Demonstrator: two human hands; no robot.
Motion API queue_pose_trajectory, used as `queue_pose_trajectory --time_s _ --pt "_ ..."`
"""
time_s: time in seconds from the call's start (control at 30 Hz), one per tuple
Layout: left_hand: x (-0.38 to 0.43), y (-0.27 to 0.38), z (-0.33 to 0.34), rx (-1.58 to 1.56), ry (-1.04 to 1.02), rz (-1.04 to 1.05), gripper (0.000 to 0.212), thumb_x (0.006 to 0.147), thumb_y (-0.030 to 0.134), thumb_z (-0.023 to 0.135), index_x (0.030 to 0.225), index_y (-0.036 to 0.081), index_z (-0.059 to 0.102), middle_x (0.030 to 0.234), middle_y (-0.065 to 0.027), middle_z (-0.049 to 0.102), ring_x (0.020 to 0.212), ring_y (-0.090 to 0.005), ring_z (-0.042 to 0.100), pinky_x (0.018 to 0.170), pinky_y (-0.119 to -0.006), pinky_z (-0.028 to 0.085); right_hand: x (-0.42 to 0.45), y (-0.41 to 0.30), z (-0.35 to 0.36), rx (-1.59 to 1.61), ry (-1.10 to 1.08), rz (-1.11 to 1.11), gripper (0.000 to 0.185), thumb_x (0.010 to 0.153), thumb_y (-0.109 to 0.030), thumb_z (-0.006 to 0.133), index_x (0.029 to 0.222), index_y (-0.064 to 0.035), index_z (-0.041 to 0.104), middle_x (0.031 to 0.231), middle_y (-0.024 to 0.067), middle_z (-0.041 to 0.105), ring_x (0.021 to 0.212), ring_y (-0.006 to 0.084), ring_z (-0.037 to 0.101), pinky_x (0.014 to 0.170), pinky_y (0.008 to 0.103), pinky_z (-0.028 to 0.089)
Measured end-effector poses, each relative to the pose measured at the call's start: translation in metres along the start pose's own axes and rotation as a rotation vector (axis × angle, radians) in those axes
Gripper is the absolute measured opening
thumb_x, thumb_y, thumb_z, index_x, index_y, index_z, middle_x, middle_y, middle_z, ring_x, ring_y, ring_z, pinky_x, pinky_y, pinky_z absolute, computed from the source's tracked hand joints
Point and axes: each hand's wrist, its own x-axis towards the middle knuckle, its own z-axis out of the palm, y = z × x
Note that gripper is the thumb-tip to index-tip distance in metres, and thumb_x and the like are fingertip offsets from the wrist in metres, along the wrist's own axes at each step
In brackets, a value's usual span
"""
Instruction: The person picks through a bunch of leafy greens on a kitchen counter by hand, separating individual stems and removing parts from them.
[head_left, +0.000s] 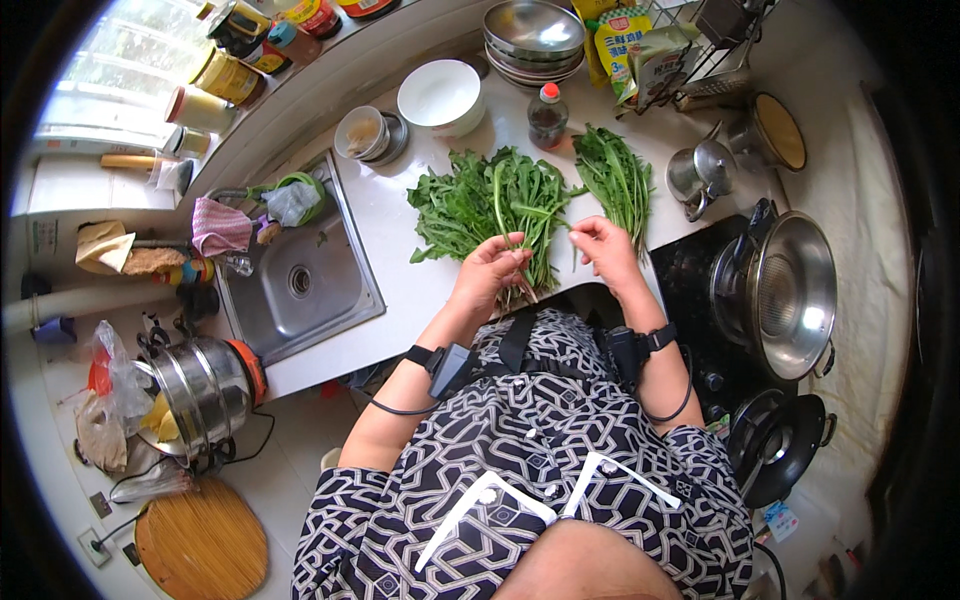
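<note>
A large heap of leafy greens (465, 199) with long stems lies on the white countertop. My left hand (493, 271) is at the stem ends of this heap, its fingers around a pale green stalk that runs up over the leaves. At the heap's right edge my right hand (598, 246) pinches the end of a green leaf between thumb and fingertips. A smaller bunch of greens (616, 176) lies just beyond the right hand, apart from the larger heap, with its stems towards me.
A steel sink (300, 281) is at left. Behind the greens stand a white bowl (440, 97), stacked metal bowls (534, 37) and a red-capped bottle (547, 118). A metal teapot (699, 174) stands right, near the black hob (686, 289) and a large steel pan (795, 292).
</note>
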Motion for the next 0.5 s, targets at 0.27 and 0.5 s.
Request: queue_pose_trajectory --time_s 0.27,0.5 --pt "0.005 0.001 0.0 -0.007 0.065 0.121 0.031 0.085 0.008 0.059 0.116 0.004 0.053 0.095 -0.0042 0.063 0.08 -0.0048 0.054 0.058 -0.016 0.037 0.02 0.014 -0.07 -0.021 0.381 -0.088 0.014 0.083 -0.014 0.064 0.091 -0.0041 0.061 0.073 -0.0007 0.057 0.051 0.0048 0.048 0.043 0.0186 0.036" --pt "0.0 0.007 0.006 -0.05 0.074 0.036 0.03 0.086 0.01 0.06 0.115 0.007 0.053 0.1 -0.0033 0.062 0.079 -0.0043 0.053 0.063 -0.016 0.04 0.035 0.019 -0.089 -0.082 0.489 -0.132 0.017 0.083 -0.014 0.064 0.095 -0.002 0.061 0.077 0.0013 0.061 0.052 0.0061 0.049 0.044 0.0211 0.039"
